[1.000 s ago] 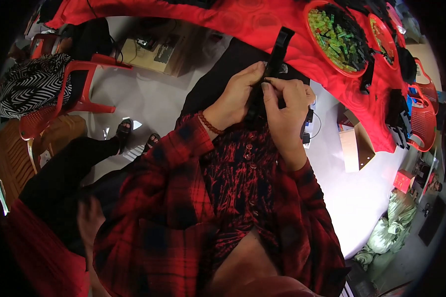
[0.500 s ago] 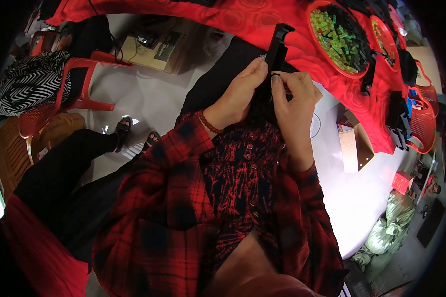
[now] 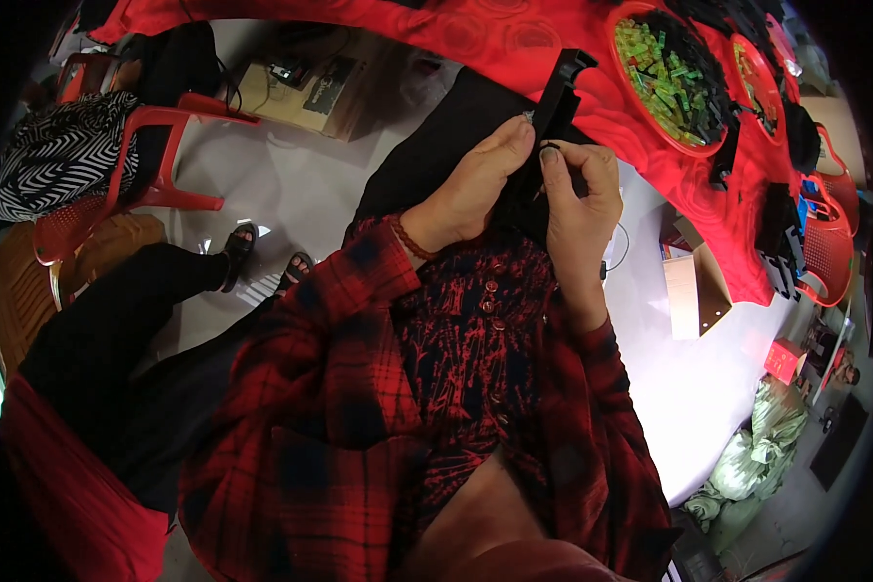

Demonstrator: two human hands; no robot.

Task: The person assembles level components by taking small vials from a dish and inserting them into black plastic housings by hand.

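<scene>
My left hand is wrapped round a long, narrow black plastic piece with a channel-like shape, held tilted above my lap. Its far end rises past my fingers toward the red-covered table. On the right side of the piece, my right hand has thumb and forefinger pinched together against it. Something small and dark shows at those fingertips, too small to name. The lower part of the black piece is hard to make out against my dark clothing.
On the red tablecloth stands a red tray of yellow-green and black pieces, with a smaller red tray beside it. An open carton lies at right. A person's sandalled foot and a red chair are left.
Both hands and the black piece have shifted slightly right in the picture. The right fingers are still pinched at the piece's side, now a little more upright.
</scene>
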